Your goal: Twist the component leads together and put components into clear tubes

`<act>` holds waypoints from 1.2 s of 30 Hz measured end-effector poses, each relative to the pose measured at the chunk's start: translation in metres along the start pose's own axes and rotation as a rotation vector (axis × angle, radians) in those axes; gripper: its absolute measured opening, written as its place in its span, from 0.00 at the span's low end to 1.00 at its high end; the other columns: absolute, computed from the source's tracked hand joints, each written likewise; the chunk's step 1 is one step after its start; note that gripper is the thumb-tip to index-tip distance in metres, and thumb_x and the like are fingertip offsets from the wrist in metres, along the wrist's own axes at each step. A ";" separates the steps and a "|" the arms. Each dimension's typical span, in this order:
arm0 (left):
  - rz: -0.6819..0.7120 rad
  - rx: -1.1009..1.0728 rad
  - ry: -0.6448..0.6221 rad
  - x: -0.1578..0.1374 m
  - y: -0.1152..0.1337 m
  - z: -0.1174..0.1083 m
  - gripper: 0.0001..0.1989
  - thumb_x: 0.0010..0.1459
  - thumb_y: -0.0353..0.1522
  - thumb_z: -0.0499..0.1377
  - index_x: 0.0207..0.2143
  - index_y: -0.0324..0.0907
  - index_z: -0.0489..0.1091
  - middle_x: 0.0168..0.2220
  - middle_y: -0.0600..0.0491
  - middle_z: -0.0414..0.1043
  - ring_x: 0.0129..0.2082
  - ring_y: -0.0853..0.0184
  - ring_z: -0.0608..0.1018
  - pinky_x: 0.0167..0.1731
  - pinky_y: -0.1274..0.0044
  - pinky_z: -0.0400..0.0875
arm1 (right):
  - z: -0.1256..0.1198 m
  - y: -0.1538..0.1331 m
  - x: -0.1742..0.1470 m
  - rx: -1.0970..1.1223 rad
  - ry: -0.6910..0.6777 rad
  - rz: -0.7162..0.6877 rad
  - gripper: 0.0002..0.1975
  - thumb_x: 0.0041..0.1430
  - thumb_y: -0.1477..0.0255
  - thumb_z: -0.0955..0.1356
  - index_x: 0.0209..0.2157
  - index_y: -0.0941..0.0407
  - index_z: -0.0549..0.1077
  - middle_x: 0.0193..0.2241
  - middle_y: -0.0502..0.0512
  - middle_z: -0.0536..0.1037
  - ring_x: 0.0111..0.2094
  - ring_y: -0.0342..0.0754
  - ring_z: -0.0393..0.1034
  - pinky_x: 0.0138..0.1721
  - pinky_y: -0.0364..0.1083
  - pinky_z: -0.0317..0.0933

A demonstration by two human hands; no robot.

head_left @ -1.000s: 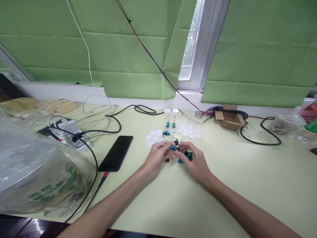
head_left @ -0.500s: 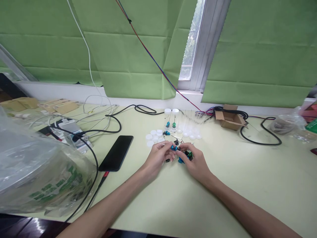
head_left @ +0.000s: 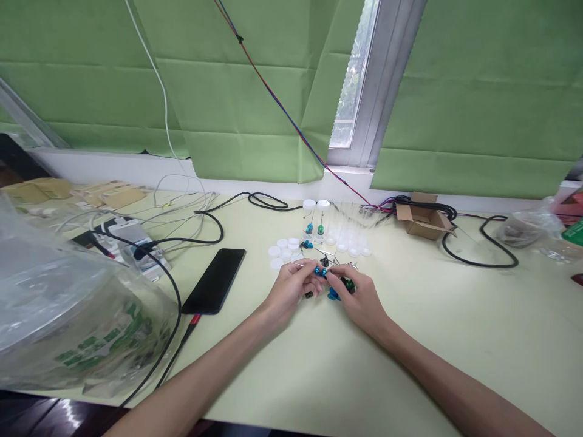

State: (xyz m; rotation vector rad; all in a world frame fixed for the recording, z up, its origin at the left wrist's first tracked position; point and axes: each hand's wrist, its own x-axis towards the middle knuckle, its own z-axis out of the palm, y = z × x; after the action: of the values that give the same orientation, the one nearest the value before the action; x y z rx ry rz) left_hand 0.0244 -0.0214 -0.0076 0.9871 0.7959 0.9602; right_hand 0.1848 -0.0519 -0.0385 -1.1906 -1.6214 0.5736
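My left hand (head_left: 289, 288) pinches a small shiny blue part (head_left: 320, 271) with a thin metal rod (head_left: 297, 264) sticking out to the left. The fingertips of my right hand (head_left: 362, 297) close on the other end of this blue part. Loose blue pieces (head_left: 334, 294) and green pieces (head_left: 350, 284) lie beneath and beside my right hand, partly hidden by it. Just beyond the fingers are a black piece (head_left: 324, 261) and another blue piece (head_left: 308, 244). A little black piece (head_left: 308, 295) shows below my left fingers.
Two capped clear vials (head_left: 321, 220) stand behind, with clear tubes (head_left: 353, 233) lying to their right. White round caps (head_left: 276, 250) cluster at left. Further left are a black phone (head_left: 215, 282), a power strip (head_left: 130, 237) and a plastic-wrapped bundle (head_left: 82, 315). A cardboard box (head_left: 423, 224) sits back right.
The right fingers have shifted very slightly at the end of the blue part. My left hand keeps its place, and the view has barely moved.
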 end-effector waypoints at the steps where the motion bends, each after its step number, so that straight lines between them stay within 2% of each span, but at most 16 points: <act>1: 0.002 0.000 0.003 0.000 0.000 0.000 0.11 0.54 0.38 0.64 0.30 0.38 0.74 0.21 0.53 0.71 0.22 0.70 0.72 0.24 0.77 0.63 | 0.000 0.000 0.000 0.005 0.001 -0.006 0.09 0.64 0.65 0.66 0.39 0.54 0.74 0.33 0.54 0.79 0.35 0.50 0.73 0.39 0.49 0.66; 4: 0.003 -0.003 0.013 0.000 0.001 0.000 0.11 0.54 0.38 0.64 0.30 0.39 0.74 0.21 0.53 0.71 0.21 0.70 0.71 0.24 0.77 0.63 | 0.000 0.000 0.000 0.035 0.007 -0.040 0.09 0.62 0.65 0.68 0.42 0.54 0.71 0.35 0.53 0.79 0.36 0.49 0.73 0.41 0.49 0.67; 8: -0.001 -0.001 0.018 0.000 0.001 0.001 0.11 0.54 0.38 0.64 0.30 0.39 0.73 0.19 0.53 0.70 0.21 0.70 0.71 0.24 0.77 0.63 | -0.001 -0.001 0.000 0.060 0.009 -0.064 0.07 0.62 0.67 0.68 0.41 0.53 0.70 0.35 0.53 0.78 0.37 0.49 0.73 0.41 0.48 0.67; 16: -0.009 0.003 0.011 -0.001 0.002 0.002 0.10 0.55 0.37 0.63 0.30 0.38 0.73 0.20 0.53 0.71 0.22 0.71 0.72 0.23 0.78 0.63 | -0.002 0.000 0.000 0.029 -0.011 -0.031 0.06 0.63 0.67 0.66 0.38 0.54 0.71 0.33 0.52 0.77 0.35 0.49 0.72 0.39 0.47 0.65; 28: 0.000 0.007 0.007 -0.001 0.000 0.001 0.10 0.56 0.37 0.63 0.31 0.38 0.72 0.21 0.52 0.71 0.22 0.71 0.72 0.23 0.78 0.63 | 0.000 0.001 0.000 0.022 -0.034 0.028 0.09 0.65 0.65 0.64 0.37 0.55 0.73 0.33 0.54 0.78 0.35 0.49 0.72 0.37 0.47 0.63; 32: 0.007 0.003 0.006 0.000 0.001 0.000 0.10 0.57 0.37 0.63 0.31 0.37 0.72 0.21 0.53 0.70 0.21 0.71 0.71 0.24 0.78 0.64 | -0.001 0.000 0.000 0.047 -0.018 -0.016 0.08 0.63 0.65 0.67 0.41 0.54 0.71 0.33 0.53 0.77 0.35 0.48 0.72 0.39 0.47 0.64; 36: 0.011 -0.002 0.000 0.001 0.000 -0.002 0.10 0.57 0.37 0.62 0.31 0.37 0.72 0.21 0.53 0.71 0.22 0.71 0.71 0.24 0.78 0.64 | -0.002 0.000 0.000 0.070 -0.011 -0.055 0.07 0.62 0.67 0.68 0.41 0.54 0.70 0.35 0.53 0.77 0.36 0.48 0.72 0.40 0.47 0.65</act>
State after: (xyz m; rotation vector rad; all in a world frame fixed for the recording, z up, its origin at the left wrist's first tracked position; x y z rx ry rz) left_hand 0.0233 -0.0203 -0.0085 0.9904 0.7899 0.9697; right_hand 0.1861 -0.0524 -0.0378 -1.0900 -1.6252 0.5971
